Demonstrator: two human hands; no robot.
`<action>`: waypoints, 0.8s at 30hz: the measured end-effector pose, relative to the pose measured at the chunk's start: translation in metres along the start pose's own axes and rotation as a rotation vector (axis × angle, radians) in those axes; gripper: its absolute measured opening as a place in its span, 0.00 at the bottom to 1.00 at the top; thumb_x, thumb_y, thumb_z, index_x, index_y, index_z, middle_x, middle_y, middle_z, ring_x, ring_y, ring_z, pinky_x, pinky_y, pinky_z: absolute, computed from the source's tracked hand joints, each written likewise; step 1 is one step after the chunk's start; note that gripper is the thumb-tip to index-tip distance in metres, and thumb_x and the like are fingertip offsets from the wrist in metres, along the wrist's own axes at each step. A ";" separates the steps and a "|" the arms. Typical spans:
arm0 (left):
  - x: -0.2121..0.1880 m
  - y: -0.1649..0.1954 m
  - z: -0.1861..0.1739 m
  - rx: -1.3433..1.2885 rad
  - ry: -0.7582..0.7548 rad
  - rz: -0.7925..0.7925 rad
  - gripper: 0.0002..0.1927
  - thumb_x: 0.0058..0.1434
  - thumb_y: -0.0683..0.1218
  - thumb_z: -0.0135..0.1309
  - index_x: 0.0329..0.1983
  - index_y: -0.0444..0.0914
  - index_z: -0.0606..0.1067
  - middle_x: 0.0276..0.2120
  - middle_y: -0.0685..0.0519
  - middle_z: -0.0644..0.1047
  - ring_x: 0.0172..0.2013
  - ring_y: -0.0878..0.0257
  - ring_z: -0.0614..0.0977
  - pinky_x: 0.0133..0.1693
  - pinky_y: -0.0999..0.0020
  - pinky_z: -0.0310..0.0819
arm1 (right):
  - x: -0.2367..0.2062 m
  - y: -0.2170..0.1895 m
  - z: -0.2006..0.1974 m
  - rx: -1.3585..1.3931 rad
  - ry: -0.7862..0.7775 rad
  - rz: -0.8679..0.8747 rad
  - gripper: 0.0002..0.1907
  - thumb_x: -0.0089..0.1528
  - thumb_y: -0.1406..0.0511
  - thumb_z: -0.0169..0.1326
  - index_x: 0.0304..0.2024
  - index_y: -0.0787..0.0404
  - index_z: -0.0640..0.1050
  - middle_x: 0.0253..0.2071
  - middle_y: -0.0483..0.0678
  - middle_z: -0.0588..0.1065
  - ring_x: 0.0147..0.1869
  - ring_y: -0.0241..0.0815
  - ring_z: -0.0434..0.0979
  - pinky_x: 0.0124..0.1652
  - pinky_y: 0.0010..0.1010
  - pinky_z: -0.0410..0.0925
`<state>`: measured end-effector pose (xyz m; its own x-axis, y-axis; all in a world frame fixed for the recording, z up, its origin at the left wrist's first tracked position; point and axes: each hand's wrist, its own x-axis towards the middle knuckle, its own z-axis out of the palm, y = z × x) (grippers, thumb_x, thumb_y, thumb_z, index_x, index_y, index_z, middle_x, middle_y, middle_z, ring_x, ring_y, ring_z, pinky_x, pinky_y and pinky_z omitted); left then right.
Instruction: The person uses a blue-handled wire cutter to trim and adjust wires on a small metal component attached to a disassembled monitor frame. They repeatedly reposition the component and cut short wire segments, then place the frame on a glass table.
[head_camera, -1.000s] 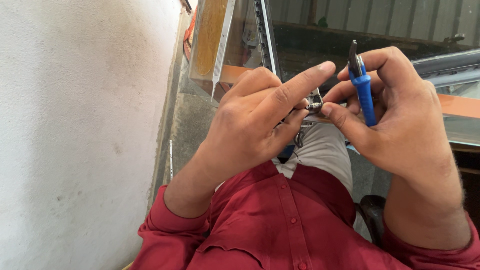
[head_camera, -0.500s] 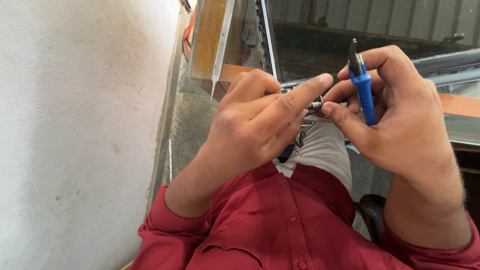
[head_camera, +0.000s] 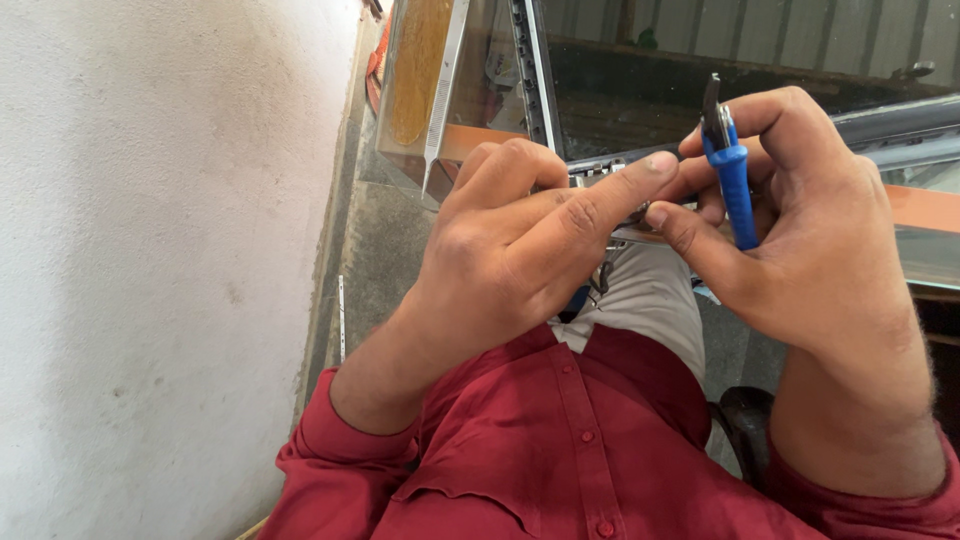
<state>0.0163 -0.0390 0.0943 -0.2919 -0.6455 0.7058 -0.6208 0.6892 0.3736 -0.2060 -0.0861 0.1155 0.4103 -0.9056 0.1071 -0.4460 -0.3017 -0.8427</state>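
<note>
A rough white plastered wall (head_camera: 150, 250) fills the frame from 7 to 11 o'clock. Next to it a strip of grey concrete floor (head_camera: 375, 250) runs up toward 12 o'clock, where a glass-sided case with metal edging and an amber panel (head_camera: 420, 80) stands.

At the centre the person's left hand (head_camera: 520, 250) is curled, its forefinger stretched out toward 3 o'clock and its thumb tucked beneath, pinching a small flat silver metal piece (head_camera: 630, 232) that shows only as a thin edge between the two hands; what kind of part it is cannot be told. Below the hands, from 5 to 7 o'clock, lie the dark red buttoned shirt (head_camera: 560, 450) and, just under the metal piece, a knee in light grey trousers (head_camera: 650, 295).

At 2 to 3 o'clock the right hand (head_camera: 810, 240) is clenched around a small tool with a blue plastic handle and a dark metal tip (head_camera: 730, 170), held upright with the tip pointing to 12 o'clock. The right thumb presses against the metal piece, touching the left forefinger. Behind, at 1 o'clock, a dark glass panel in a metal frame (head_camera: 700, 70) leans before a corrugated wall
</note>
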 end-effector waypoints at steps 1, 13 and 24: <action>0.000 0.000 0.000 -0.002 0.005 -0.002 0.28 0.67 0.35 0.64 0.68 0.40 0.72 0.27 0.61 0.73 0.37 0.65 0.71 0.43 0.71 0.66 | 0.000 0.000 0.000 0.021 -0.003 -0.007 0.22 0.63 0.75 0.63 0.55 0.68 0.68 0.38 0.52 0.78 0.45 0.35 0.83 0.40 0.24 0.77; 0.003 0.004 0.001 -0.032 -0.001 -0.021 0.27 0.66 0.34 0.62 0.67 0.40 0.70 0.30 0.62 0.75 0.37 0.65 0.72 0.45 0.71 0.66 | 0.000 -0.002 -0.001 0.007 0.001 -0.027 0.22 0.63 0.75 0.63 0.55 0.68 0.68 0.38 0.52 0.79 0.45 0.36 0.83 0.41 0.24 0.77; 0.003 0.009 0.005 -0.171 0.027 -0.235 0.27 0.69 0.37 0.65 0.68 0.44 0.71 0.31 0.58 0.75 0.37 0.67 0.75 0.43 0.74 0.76 | 0.000 0.000 -0.002 0.005 -0.009 -0.068 0.23 0.63 0.74 0.64 0.55 0.68 0.67 0.39 0.52 0.79 0.45 0.35 0.82 0.41 0.22 0.76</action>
<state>0.0061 -0.0366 0.0966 -0.1340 -0.7867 0.6026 -0.5365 0.5688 0.6234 -0.2079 -0.0869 0.1163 0.4469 -0.8802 0.1598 -0.4124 -0.3611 -0.8364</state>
